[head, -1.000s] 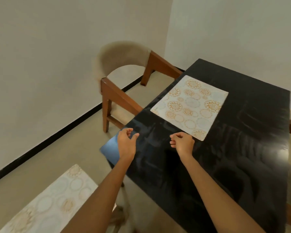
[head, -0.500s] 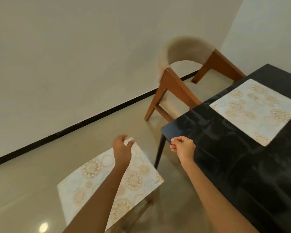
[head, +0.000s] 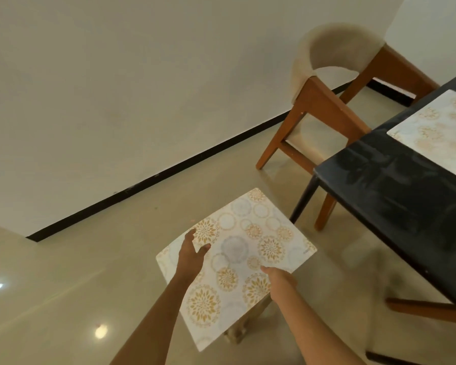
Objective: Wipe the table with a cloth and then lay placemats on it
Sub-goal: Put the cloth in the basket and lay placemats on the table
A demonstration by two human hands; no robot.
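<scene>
Turned from table (head: 395, 196), one placemat (head: 437, 127) laid, to second placemat (head: 248, 256) on stool. Left hand (head: 191, 255) now spread above it; right hand (head: 278, 279), earlier fisted, grip unclear. Pickup next.

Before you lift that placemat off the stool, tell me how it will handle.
The placemat probably stays fairly stiff: it overhangs the stool without drooping. It looks thin, so likely light. Its smooth surface may slide, so lifting with both the left hand and the right hand seems wise.
</scene>
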